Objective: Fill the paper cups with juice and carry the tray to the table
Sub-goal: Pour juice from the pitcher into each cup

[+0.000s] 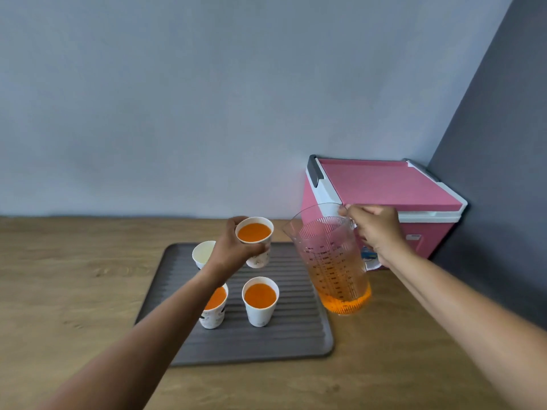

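Head view shows printed measuring marks running down the side of the clear jug (pixel 331 261), too small to read; a small pale label on the front of the pink cooler box (pixel 384 199) and a blue patch seen through the jug handle are also illegible. Faint dark print marks the lower sides of the paper cups, but no words can be made out.

Left hand (pixel 233 247) is wrapped around a white paper cup (pixel 255 241), held above the far part of the tray and filled nearly to the brim with orange juice. Right hand (pixel 376 232) is closed on the handle of the jug, held roughly upright just right of the tray, its spout toward the lifted cup; only a shallow pool of juice sits at its bottom, with an orange tint up the ribbed walls.

On the grey ribbed tray (pixel 296 344) stand three more cups: a full one (pixel 260 300) near the middle, another full one (pixel 214 307) to its left, partly hidden by the left forearm, and an empty cup (pixel 203 253) at the far left, behind the left hand.

That tray lies on a wooden counter (pixel 74 276), its raised rim well in from the near edge of view. Bare wood spreads wide to the left and along the near side. To the right, the cooler stands in the corner against a grey wall (pixel 503 143), close behind the jug, leaving little room there.
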Motion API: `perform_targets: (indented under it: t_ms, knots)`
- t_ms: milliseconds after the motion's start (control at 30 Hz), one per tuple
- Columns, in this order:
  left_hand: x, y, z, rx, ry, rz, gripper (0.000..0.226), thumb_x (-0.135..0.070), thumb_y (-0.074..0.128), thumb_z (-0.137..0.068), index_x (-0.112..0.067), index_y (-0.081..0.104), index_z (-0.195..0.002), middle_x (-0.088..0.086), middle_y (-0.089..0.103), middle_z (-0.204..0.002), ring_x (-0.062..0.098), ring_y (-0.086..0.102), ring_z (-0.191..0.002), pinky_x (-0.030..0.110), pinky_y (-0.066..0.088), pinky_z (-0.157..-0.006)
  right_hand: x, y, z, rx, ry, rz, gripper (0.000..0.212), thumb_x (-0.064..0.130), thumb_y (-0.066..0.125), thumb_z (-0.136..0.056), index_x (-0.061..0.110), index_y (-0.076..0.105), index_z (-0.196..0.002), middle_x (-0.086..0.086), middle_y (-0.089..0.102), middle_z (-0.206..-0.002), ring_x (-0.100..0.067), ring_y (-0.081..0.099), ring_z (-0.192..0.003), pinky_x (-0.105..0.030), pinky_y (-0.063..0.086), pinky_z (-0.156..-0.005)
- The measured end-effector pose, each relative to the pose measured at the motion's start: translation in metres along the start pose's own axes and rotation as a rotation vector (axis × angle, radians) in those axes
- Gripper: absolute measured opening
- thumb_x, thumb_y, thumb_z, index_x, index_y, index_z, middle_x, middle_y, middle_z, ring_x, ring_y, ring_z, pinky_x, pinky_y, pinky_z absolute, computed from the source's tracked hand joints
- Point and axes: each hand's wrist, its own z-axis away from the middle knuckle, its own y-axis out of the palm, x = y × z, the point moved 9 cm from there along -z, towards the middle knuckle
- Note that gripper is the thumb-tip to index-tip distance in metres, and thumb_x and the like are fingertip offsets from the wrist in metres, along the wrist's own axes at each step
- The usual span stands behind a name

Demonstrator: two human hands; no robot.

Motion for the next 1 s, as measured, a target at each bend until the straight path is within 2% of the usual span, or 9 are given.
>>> perform_targets:
  t_ms: [67, 133, 300, 400, 467, 600, 700, 833, 1000]
  knots:
    - [0.007, 0.002, -0.013, 0.017, -0.011, -0.015, 0.075, -0.029, 0.086, -0.071, -0.027, 0.039, -0.129, -0.004, 0.053, -0.121, 0.017, 0.055, -0.108, 0.033, 0.048, -0.085, -0.009, -0.001, -0.003, -0.026, 0.013, 0.011, 0.012, 0.023, 0.069, -0.087, 0.018, 0.079, -0.083, -0.01, 0.063, -0.06, -0.005, 0.03, -0.031, -0.017, 0.024, -0.036]
    - [0.016, 0.006, -0.025, 0.037, -0.025, -0.055, 0.077, -0.029, 0.085, -0.072, -0.026, 0.038, -0.132, -0.003, 0.051, -0.124, 0.018, 0.053, -0.11, 0.033, 0.047, -0.085, -0.018, -0.003, -0.005, -0.049, 0.04, 0.02, 0.016, 0.024, 0.068, -0.087, 0.011, 0.079, -0.085, -0.003, 0.049, -0.05, -0.005, 0.028, -0.032, -0.017, 0.022, -0.036]
    - [0.046, 0.021, -0.047, 0.086, -0.089, -0.132, 0.078, -0.029, 0.086, -0.072, -0.021, 0.038, -0.132, 0.001, 0.052, -0.125, 0.023, 0.054, -0.113, 0.038, 0.049, -0.089, -0.033, -0.006, -0.009, -0.085, 0.069, -0.016, 0.02, 0.019, 0.066, -0.086, 0.002, 0.076, -0.088, 0.004, 0.038, -0.043, -0.003, 0.025, -0.031, -0.017, 0.02, -0.034]
    - [0.063, 0.033, -0.055, 0.133, -0.155, -0.164, 0.078, -0.028, 0.085, -0.072, -0.02, 0.037, -0.133, 0.003, 0.051, -0.126, 0.024, 0.054, -0.113, 0.038, 0.05, -0.088, -0.038, -0.007, -0.011, -0.105, 0.077, -0.002, 0.017, 0.015, 0.065, -0.087, 0.006, 0.075, -0.077, -0.001, 0.04, -0.048, -0.004, 0.028, -0.032, -0.018, 0.022, -0.034]
    - [0.071, 0.04, -0.058, 0.17, -0.175, -0.205, 0.079, -0.027, 0.085, -0.072, -0.019, 0.036, -0.134, 0.005, 0.05, -0.128, 0.022, 0.052, -0.111, 0.035, 0.048, -0.085, -0.041, -0.008, -0.012, -0.109, 0.08, 0.006, 0.019, 0.013, 0.064, -0.087, 0.011, 0.074, -0.071, 0.002, 0.041, -0.046, -0.003, 0.029, -0.032, -0.017, 0.023, -0.033]
    - [0.083, 0.05, -0.062, 0.204, -0.196, -0.274, 0.081, -0.026, 0.087, -0.071, -0.017, 0.036, -0.133, 0.008, 0.051, -0.13, 0.02, 0.051, -0.107, 0.032, 0.047, -0.083, -0.047, -0.01, -0.014, -0.118, 0.099, -0.005, 0.018, 0.014, 0.065, -0.088, -0.001, 0.075, -0.086, 0.002, 0.04, -0.047, -0.003, 0.028, -0.031, -0.016, 0.023, -0.033]
    - [0.089, 0.057, -0.062, 0.236, -0.203, -0.31, 0.081, -0.023, 0.086, -0.072, -0.017, 0.034, -0.134, 0.008, 0.05, -0.132, 0.019, 0.049, -0.108, 0.033, 0.049, -0.084, -0.048, -0.01, -0.014, -0.119, 0.095, -0.008, 0.02, 0.014, 0.065, -0.089, -0.003, 0.075, -0.09, -0.002, 0.039, -0.051, -0.003, 0.028, -0.03, -0.016, 0.023, -0.032]
    - [0.094, 0.061, -0.062, 0.258, -0.215, -0.319, 0.082, -0.021, 0.086, -0.072, -0.017, 0.033, -0.135, 0.009, 0.049, -0.133, 0.019, 0.048, -0.109, 0.033, 0.048, -0.085, -0.046, -0.009, -0.013, -0.122, 0.095, 0.001, 0.019, 0.013, 0.063, -0.089, -0.002, 0.075, -0.089, 0.004, 0.041, -0.045, -0.004, 0.031, -0.029, -0.014, 0.024, -0.031]
    - [0.093, 0.061, -0.058, 0.295, -0.22, -0.334, 0.091, -0.017, 0.087, -0.069, -0.02, 0.027, -0.138, 0.008, 0.047, -0.134, 0.028, 0.05, -0.122, 0.034, 0.048, -0.088, -0.04, -0.006, -0.013, -0.102, 0.077, 0.008, 0.017, 0.012, 0.062, -0.089, 0.007, 0.076, -0.08, 0.001, 0.041, -0.048, -0.004, 0.03, -0.031, -0.015, 0.025, -0.032]
